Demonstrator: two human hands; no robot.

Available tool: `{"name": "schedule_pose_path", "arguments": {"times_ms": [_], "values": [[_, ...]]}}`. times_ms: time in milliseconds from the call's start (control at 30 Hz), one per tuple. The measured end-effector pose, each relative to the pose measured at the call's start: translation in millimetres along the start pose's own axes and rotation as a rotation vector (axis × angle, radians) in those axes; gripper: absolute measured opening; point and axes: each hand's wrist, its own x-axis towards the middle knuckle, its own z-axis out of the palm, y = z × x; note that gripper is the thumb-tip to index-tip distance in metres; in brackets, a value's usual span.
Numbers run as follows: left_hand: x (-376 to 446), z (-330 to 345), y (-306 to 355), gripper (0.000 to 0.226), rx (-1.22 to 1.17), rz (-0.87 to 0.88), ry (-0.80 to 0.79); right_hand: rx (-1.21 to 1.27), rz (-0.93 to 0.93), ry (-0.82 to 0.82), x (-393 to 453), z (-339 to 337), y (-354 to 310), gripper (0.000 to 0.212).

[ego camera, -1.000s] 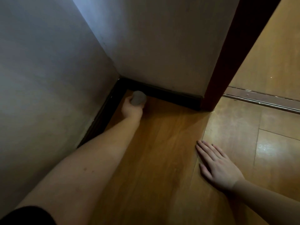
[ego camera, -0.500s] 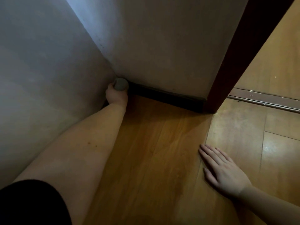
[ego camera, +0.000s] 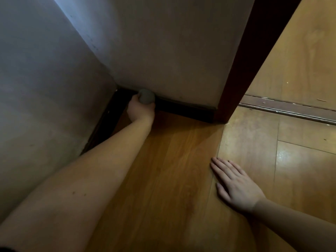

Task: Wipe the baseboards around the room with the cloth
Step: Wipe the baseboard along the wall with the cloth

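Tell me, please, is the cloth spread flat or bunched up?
Bunched up: the cloth shows as a rounded grey wad in the left hand, against the baseboard.

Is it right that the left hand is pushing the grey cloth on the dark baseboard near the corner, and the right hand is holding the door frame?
Not quite. The head view shows the right hand lying flat on the wooden floor, apart from the door frame. The rest is right: the left hand grips the grey cloth against the dark baseboard near the corner.
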Motion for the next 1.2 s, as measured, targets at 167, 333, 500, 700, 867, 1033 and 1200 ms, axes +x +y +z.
{"name": "schedule_pose_path", "arguments": {"times_ms": [167,333,500,700,867,1033,1200], "values": [[-67.5,45.8,3.1,0.048,-0.063,0.138,-0.136,-0.008,0.001,0.022,1.6,-2.9,-1.4,0.064],[-115.0,76.9,16.4,0.051,0.017,0.255,-0.167,0.005,-0.006,0.034,1.7,-2.1,-0.9,0.065],[-132.1,88.8,20.3,0.052,0.045,0.272,-0.191,0.016,-0.014,0.045,1.9,-1.8,-1.0,0.065],[-156.2,93.9,16.3,0.048,0.099,0.505,-0.443,-0.004,-0.025,0.040,1.4,-2.7,1.2,0.063],[-153.4,79.9,-4.0,0.049,0.048,0.476,-0.413,-0.008,-0.024,0.039,-0.5,-3.1,0.8,0.063],[-118.5,51.3,-29.6,0.050,0.114,0.221,-0.273,0.000,-0.032,0.038,-1.2,-4.9,1.2,0.063],[-96.5,12.9,-62.9,0.052,0.171,0.198,-0.232,0.007,-0.028,0.026,-2.4,-6.0,1.7,0.062]]}}
